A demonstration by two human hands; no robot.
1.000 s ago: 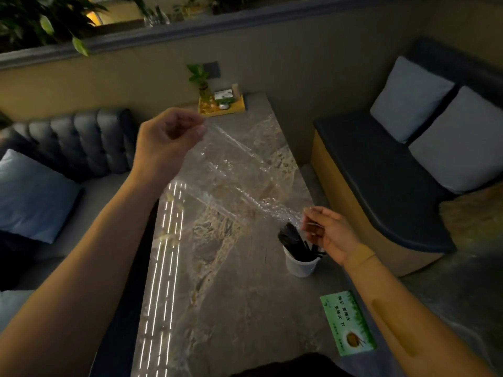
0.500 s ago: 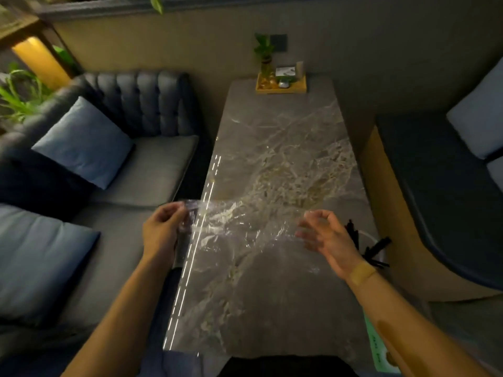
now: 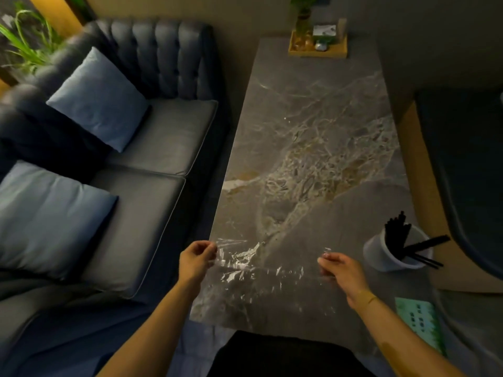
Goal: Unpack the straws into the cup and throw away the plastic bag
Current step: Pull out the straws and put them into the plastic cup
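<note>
A clear, empty plastic bag (image 3: pixel 261 270) is stretched flat over the near end of the marble table (image 3: pixel 313 126). My left hand (image 3: pixel 196 258) pinches its left edge and my right hand (image 3: pixel 341 270) pinches its right edge. To the right of my right hand a white cup (image 3: pixel 378 254) stands on the table, tilted in view, with several black straws (image 3: pixel 400 238) sticking out of it; some lean over its rim to the right.
A green printed card (image 3: pixel 419 325) lies at the table's near right corner. A wooden tray (image 3: pixel 318 51) with a small plant and items sits at the far end. A grey sofa (image 3: pixel 152 148) with blue cushions runs along the left; a dark bench (image 3: pixel 468 164) is on the right.
My view has swung left and down. Both hands lowered the bag from above the cup to the table's near end, and my right hand now pinches its right edge.
</note>
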